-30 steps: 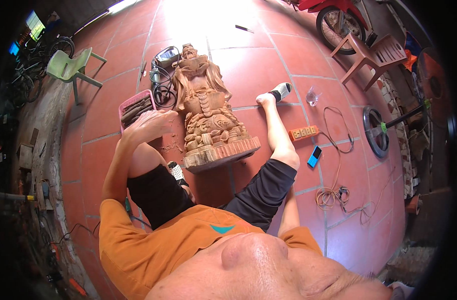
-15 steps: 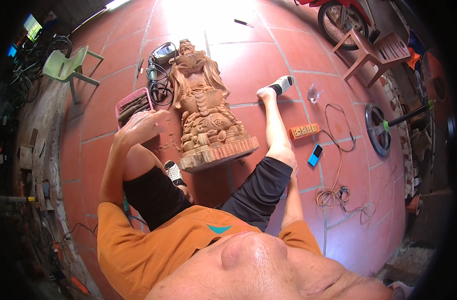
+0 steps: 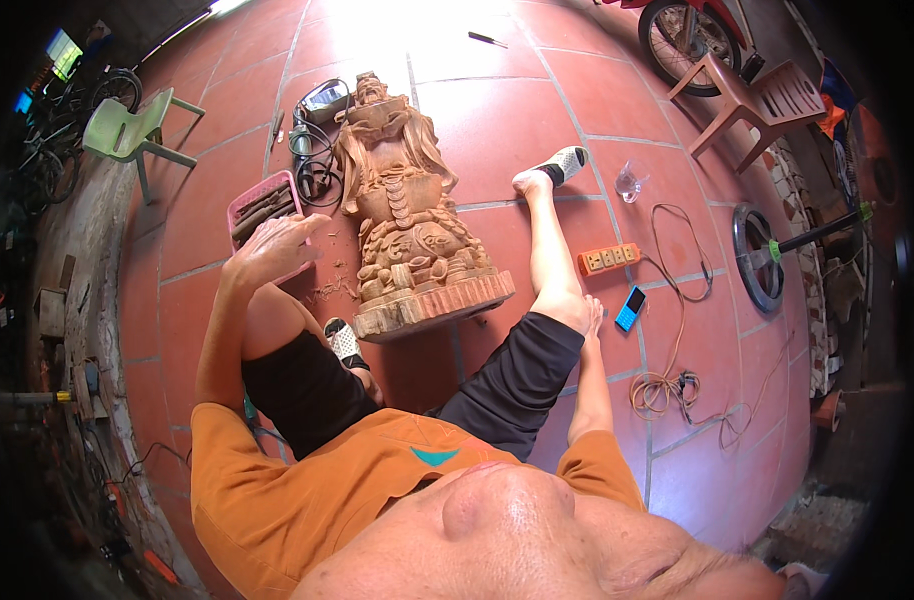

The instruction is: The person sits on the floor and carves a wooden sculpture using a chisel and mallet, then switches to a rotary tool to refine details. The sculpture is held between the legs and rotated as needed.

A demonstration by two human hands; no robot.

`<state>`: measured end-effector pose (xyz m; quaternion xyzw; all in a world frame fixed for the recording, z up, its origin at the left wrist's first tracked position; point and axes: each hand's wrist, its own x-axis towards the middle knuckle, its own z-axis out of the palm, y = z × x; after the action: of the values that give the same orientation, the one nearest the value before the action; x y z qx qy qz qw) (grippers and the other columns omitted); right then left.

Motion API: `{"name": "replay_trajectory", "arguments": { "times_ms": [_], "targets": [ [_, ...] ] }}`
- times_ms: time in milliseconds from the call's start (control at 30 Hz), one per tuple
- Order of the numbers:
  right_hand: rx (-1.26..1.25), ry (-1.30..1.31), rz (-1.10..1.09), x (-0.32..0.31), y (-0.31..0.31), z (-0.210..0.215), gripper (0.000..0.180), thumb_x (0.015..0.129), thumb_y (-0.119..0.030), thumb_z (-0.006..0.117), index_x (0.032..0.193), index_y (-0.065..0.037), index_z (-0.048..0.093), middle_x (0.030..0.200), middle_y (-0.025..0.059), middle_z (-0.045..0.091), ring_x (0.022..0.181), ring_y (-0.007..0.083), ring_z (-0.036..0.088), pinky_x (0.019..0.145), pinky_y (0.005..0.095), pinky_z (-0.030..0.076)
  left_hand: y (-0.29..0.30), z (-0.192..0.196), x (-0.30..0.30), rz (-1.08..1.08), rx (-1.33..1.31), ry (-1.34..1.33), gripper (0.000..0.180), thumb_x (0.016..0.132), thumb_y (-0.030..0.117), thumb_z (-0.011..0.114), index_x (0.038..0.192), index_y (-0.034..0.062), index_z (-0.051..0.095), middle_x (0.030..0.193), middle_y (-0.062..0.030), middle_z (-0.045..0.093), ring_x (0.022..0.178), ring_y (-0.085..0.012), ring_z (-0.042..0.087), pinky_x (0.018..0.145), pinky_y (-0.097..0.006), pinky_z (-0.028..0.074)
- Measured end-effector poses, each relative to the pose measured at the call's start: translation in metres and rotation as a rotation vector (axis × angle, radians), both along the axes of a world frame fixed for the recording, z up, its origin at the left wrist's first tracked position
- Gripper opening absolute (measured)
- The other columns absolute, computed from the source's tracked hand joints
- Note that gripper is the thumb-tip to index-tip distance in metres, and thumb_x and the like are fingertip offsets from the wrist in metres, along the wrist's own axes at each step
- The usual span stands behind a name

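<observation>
A carved wooden statue (image 3: 402,210) of a bearded, robed figure lies or stands on the floor between my legs, its base toward me. My left hand (image 3: 272,245) is raised above my left knee, fingers stretched out, nothing visible in it. Just beyond it sits a pink basket (image 3: 236,215) holding several brown stick-like pieces (image 3: 267,208), partly hidden by the hand. My right hand (image 3: 592,320) rests against the outer side of my right knee with its fingers extended. Wood shavings (image 3: 333,287) are scattered beside the statue's base.
A corded power tool (image 3: 303,145) and a boxy device (image 3: 325,101) lie left of the statue. To the right are an orange power strip (image 3: 609,259), a blue phone (image 3: 630,309), a clear glass (image 3: 629,184) and a coiled cord (image 3: 662,395). Two plastic chairs, green (image 3: 132,130) and brown (image 3: 752,112), flank the floor.
My right hand has come forward along the outside of my right knee, so its fingers now show. My left hand has shifted slightly, its fingers stretched a little more forward.
</observation>
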<state>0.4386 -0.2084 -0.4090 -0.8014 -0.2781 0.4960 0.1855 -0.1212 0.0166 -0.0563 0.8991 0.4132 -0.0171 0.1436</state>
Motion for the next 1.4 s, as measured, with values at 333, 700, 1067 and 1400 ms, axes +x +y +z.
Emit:
{"name": "replay_trajectory", "arguments": {
  "times_ms": [333,700,1067,1400],
  "targets": [
    [0.091,-0.086,-0.073,0.0,-0.004,0.002,0.039,0.093,-0.029,0.068,0.123,-0.003,0.063,0.126,0.0138,0.062,0.114,0.0242,0.058,0.093,0.0381,0.047,-0.002,0.007,0.003,0.015,-0.014,-0.006,0.048,0.085,0.02,0.07,0.129,0.0053,0.057,0.103,-0.0195,0.067,0.097,-0.0362,0.065,0.086,-0.046,0.05],
    [1.009,-0.591,-0.395,-0.044,0.044,0.155,0.017,0.095,-0.006,0.065,0.111,-0.001,0.067,0.104,0.008,0.07,0.092,0.019,0.067,0.081,0.0326,0.054,-0.002,0.009,-0.003,0.039,-0.014,0.019,0.054,0.083,0.019,0.07,0.134,0.0063,0.056,0.103,-0.0207,0.067,0.097,-0.0373,0.064,0.085,-0.046,0.049],
    [0.935,0.205,-0.303,-0.18,0.119,0.143,0.021,0.099,-0.015,0.064,0.118,-0.004,0.065,0.107,0.002,0.067,0.099,0.009,0.059,0.09,0.0266,0.047,0.003,0.004,0.0,0.01,-0.013,-0.049,0.054,0.083,0.017,0.071,0.133,0.0062,0.055,0.102,-0.0203,0.067,0.094,-0.0369,0.064,0.084,-0.046,0.049],
    [0.862,0.721,-0.569,-0.181,0.107,0.111,0.038,0.101,-0.03,0.063,0.122,0.001,0.06,0.107,0.0136,0.071,0.093,0.0191,0.069,0.084,0.0287,0.056,0.005,-0.004,-0.017,0.031,0.056,-0.042,0.055,0.083,0.018,0.071,0.134,0.0069,0.055,0.103,-0.0189,0.066,0.096,-0.0373,0.063,0.085,-0.046,0.049]
  ]
}}
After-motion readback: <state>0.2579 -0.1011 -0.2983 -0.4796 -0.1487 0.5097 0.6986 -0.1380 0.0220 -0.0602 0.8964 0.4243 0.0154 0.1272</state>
